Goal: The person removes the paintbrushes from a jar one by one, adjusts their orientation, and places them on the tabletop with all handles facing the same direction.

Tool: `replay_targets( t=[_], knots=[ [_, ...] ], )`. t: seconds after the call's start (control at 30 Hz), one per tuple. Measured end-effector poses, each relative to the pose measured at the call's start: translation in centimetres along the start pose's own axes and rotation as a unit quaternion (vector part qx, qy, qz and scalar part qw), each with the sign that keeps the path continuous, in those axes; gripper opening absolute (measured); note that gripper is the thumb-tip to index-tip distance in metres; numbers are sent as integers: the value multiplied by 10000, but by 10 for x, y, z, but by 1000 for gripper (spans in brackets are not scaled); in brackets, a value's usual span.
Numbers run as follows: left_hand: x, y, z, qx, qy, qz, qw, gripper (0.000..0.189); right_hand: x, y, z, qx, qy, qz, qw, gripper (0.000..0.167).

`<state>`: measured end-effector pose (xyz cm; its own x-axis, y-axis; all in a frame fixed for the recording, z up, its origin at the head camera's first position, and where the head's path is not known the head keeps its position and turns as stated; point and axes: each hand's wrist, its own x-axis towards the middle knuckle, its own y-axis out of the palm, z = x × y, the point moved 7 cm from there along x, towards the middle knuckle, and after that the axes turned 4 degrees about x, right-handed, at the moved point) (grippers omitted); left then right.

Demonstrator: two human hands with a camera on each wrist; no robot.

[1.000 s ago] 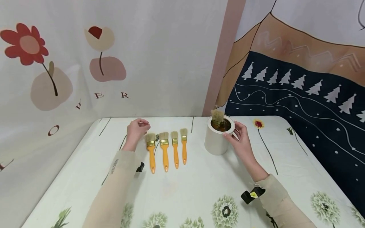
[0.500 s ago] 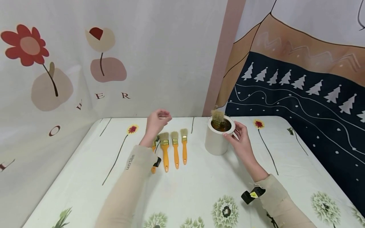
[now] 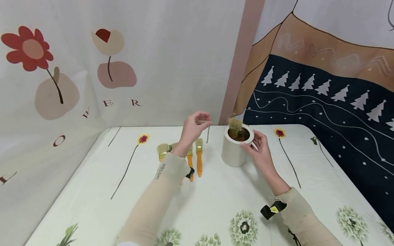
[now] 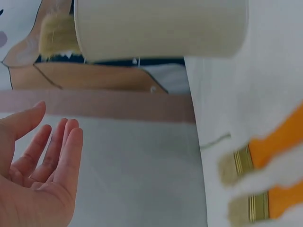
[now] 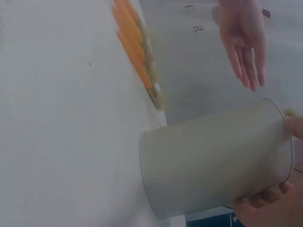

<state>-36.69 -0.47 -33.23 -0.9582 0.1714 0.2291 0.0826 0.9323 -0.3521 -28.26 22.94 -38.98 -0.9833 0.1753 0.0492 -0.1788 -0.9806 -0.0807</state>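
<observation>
A white cylindrical holder (image 3: pixel 234 153) stands upright on the table. A brush's pale bristle head (image 3: pixel 235 125) sticks up out of its mouth; the rest of that brush is hidden inside. My right hand (image 3: pixel 259 148) grips the holder at its right rim, thumb in front and fingers behind. To the left of the holder, my left hand (image 3: pixel 194 129) is in the air with nothing in it, its fingers loosely extended. Under the left forearm lies a row of paintbrushes with orange handles, partly covered; the rightmost paintbrush (image 3: pixel 199 160) shows whole.
A white flower-printed cloth covers the table (image 3: pixel 92 191). Printed curtains (image 3: pixel 178 61) hang behind its back edge, and a dark tree-patterned cloth (image 3: pixel 307 95) hangs at the right. Each wrist carries a black strap (image 3: pixel 273 209).
My left hand has moved right from beside the leftmost paintbrush, passing over the row toward the holder. The right hand and the holder have stayed in place.
</observation>
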Motion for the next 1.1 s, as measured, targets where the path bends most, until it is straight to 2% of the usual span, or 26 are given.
replay_targets(
  t=[0.3,0.5,0.63,0.8,0.97,1.1],
  knots=[
    [1,34,-10,78,106,190,9997,37,-1,2,2,56,-78,43,9999,75],
    [4,54,-19,158,335,282,9989,43,1,2,-1,-18,-27,28,10000,75],
    [7,63,-23,343,565,312,9973,34,1,2,-1,-31,-44,38,10000,75],
    [6,64,-26,395,620,164,9972,16,1,2,1,-16,-117,49,9999,74],
    [4,55,-33,30,583,49,9983,16,0,0,2,52,-195,22,9998,73],
    [3,44,-46,-267,719,-78,9970,17,1,-1,2,88,-248,6,9997,73]
  ],
)
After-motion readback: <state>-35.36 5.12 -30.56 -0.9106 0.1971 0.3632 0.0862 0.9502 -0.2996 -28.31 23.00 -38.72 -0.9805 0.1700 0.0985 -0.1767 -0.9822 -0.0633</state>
